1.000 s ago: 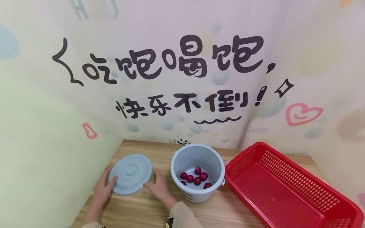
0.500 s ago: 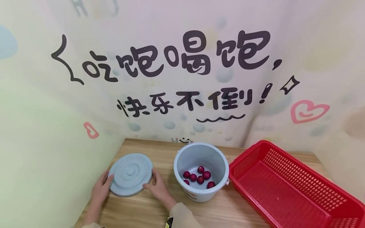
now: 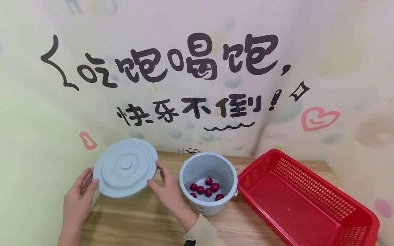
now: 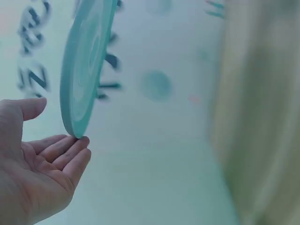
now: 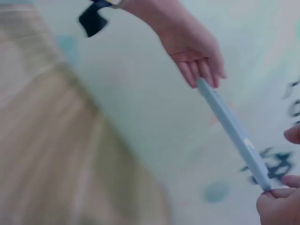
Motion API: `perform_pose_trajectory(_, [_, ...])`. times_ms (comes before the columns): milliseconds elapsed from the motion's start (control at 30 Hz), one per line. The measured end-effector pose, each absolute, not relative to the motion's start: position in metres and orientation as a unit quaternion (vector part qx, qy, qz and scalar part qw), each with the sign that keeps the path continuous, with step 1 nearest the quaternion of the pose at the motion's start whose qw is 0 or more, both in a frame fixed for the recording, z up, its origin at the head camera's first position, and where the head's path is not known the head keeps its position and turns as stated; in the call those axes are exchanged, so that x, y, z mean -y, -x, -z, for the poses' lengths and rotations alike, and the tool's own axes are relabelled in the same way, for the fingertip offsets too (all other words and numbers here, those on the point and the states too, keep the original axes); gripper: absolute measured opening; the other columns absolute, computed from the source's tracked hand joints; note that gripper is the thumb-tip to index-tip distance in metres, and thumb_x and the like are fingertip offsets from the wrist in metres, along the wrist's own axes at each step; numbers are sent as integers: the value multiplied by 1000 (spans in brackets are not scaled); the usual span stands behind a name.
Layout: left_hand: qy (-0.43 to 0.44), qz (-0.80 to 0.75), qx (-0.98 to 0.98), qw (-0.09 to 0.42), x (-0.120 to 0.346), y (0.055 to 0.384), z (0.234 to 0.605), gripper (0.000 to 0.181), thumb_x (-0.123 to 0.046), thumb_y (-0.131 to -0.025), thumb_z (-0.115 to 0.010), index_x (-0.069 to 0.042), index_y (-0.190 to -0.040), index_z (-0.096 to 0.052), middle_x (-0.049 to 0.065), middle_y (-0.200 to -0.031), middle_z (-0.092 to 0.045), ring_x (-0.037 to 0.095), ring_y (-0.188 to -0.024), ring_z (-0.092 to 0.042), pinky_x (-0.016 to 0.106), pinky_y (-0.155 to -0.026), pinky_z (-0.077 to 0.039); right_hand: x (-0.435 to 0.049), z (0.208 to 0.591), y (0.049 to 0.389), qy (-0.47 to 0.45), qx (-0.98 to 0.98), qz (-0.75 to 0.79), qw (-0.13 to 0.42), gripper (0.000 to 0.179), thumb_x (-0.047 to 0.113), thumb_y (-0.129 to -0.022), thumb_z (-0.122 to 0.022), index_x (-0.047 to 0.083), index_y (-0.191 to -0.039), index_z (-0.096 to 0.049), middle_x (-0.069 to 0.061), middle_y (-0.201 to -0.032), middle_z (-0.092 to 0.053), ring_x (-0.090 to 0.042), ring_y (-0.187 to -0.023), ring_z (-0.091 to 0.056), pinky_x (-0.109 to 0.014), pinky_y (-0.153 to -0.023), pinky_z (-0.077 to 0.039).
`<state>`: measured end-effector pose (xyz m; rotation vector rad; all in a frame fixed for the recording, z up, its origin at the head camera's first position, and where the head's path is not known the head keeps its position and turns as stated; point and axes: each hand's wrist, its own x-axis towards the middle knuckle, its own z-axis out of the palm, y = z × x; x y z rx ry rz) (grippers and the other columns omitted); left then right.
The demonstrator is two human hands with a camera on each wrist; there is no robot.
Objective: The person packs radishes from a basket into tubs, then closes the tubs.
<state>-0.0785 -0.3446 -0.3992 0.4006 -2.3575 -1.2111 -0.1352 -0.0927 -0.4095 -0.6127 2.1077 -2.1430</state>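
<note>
A round light-blue lid (image 3: 123, 169) with a small centre knob is raised above the table, tilted with its top face showing. My left hand (image 3: 78, 194) supports its left rim; in the left wrist view the lid's edge meets the extended fingertips (image 4: 80, 140) while the thumb stands apart. At the opposite rim my right hand (image 3: 169, 189) holds the lid with bent fingers. The lid appears edge-on between both hands in the right wrist view. Just right of that hand stands a light-blue bucket (image 3: 184, 171), uncovered, with several dark-red round fruits (image 3: 208, 192) at its bottom.
A red plastic basket (image 3: 295, 208) with perforated sides sits right of the bucket, close to it. The wooden table (image 3: 138, 225) meets a printed wall cloth (image 3: 172, 136) at the back and another wall at the left.
The lid has risen off the table in both hands, moving left and tilting upward. The bucket, its fruits and the basket keep their places; the head view has shifted slightly.
</note>
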Motion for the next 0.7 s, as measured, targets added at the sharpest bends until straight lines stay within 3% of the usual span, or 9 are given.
perform_pose_trajectory(167, [-55,439,859,258,307,79,367,59,-11,-94,-68,-3,-149,-44,14,-149,-51,-25,-118,-46,-5,-95,-39,42,371,144,211,-678,704,-1,59,5,-92,-66,-3,-146,-43,-21,-147,-51,-34,-141,-46,-42,-121,-34])
perform_pose_trajectory(233, [-23,420,873,247,284,81,361,65,-13,-92,-71,-5,-150,-43,19,-148,-51,-10,-129,-51,-5,-96,-36,15,363,149,196,-691,695,-22,56,5,-92,-65,-2,-144,-46,-21,-145,-53,-35,-138,-49,-43,-119,-37])
perform_pose_trajectory(400, [24,381,900,210,220,92,376,78,-25,-87,-78,-3,-151,-40,20,-147,-51,42,-129,-55,33,-107,-47,-51,367,158,127,-735,665,-40,49,6,-93,-66,0,-140,-52,-20,-144,-56,-34,-138,-51,-41,-114,-43])
perform_pose_trajectory(467, [38,389,899,197,201,96,388,81,-26,-84,-80,-1,-150,-39,20,-146,-51,44,-128,-55,52,-106,-46,-72,374,158,98,-750,654,-29,49,8,-94,-66,3,-140,-52,-19,-145,-55,-32,-138,-51,-43,-114,-43])
perform_pose_trajectory(700, [29,412,899,146,171,99,415,87,-30,-81,-81,2,-149,-38,18,-146,-52,41,-130,-55,54,-108,-44,-109,391,149,39,-805,591,15,53,23,-95,-67,14,-144,-48,-12,-149,-54,-30,-139,-51,-48,-112,-46])
